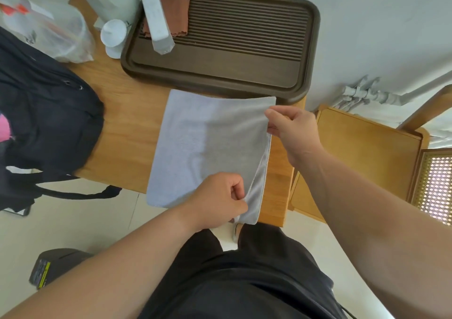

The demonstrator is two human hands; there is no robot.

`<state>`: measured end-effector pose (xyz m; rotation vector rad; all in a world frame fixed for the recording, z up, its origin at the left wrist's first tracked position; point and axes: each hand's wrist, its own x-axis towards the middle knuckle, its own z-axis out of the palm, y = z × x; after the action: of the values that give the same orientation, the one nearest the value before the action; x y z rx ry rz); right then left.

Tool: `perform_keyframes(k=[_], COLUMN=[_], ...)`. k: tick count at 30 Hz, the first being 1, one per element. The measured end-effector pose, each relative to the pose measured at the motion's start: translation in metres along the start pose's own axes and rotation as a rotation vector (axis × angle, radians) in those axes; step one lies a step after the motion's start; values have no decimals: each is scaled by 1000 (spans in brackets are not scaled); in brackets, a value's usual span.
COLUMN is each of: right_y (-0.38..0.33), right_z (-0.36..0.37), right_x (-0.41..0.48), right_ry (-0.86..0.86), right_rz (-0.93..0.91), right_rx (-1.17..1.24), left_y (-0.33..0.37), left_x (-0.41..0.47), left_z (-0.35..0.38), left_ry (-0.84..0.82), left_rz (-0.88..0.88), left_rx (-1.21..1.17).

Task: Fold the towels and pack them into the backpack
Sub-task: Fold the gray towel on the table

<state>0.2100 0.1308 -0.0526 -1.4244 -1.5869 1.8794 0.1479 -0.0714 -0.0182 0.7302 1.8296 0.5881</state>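
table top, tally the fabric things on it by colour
pale grey: 1, the towel
black: 1, the backpack
reddish brown: 1, the small cloth on the tray
total: 3

A light wooden table runs from the upper left toward the lower middle of the frame, with a dark brown ribbed tray on its far end. Across the top and upper right is a plain pale wall, with grey pipes low against it. At the right edge stands a wooden chair beside a cane panel whose holes glow bright. The floor is pale with a thin joint line. The light is soft and even.
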Motion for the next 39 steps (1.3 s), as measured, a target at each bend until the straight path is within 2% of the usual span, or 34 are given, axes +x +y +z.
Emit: perform_keyframes(k=[4,6,13,16,18,20,22,23,24,26,28,31,35,39], right_y=[26,29,35,38,39,38,39,41,43,51,58,62,60,47], right_z=[-6,-7,-7,-7,-6,-3,5,11,16,22,21,17,12,15], right_x=[9,11,13,14,11,5,-1,-2,-3,-3,-3,-7,-18,-14], right_ry=[-60,-81,-96,-71,-4,54,-35,-140,-253,-423,-469,-453,-434,-217], right_rz=[122,142,33,-57,-134,-247,-390,-431,-435,-350,-305,-306,-355,-475], right_rx=[-207,-236,-362,-517,-693,-925,-1183,-1296,-1388,-1510,-1547,-1556,-1561,-1468], left_y=[-12,-18,-28,-27,-30,-38,-46,-49,-53,-66,-81,-95,-76,-55], left_x=[26,35,45,41,38,37,39,41,42,46,44,38,35,55], left_z=[36,46,53,48,37,21,3,-6,-15,-32,-43,-45,-47,-75], left_ry=[-48,-63,-126,-160,-85,138,383,437,431,296,138,55,49,94], left_rz=[2,4,-51,-89,-72,-3,60,31,-29,-156,-218,-190,-139,-30], left_rx=[147,214,165,80,128,287,483,580,672,812,869,903,1171,1048])
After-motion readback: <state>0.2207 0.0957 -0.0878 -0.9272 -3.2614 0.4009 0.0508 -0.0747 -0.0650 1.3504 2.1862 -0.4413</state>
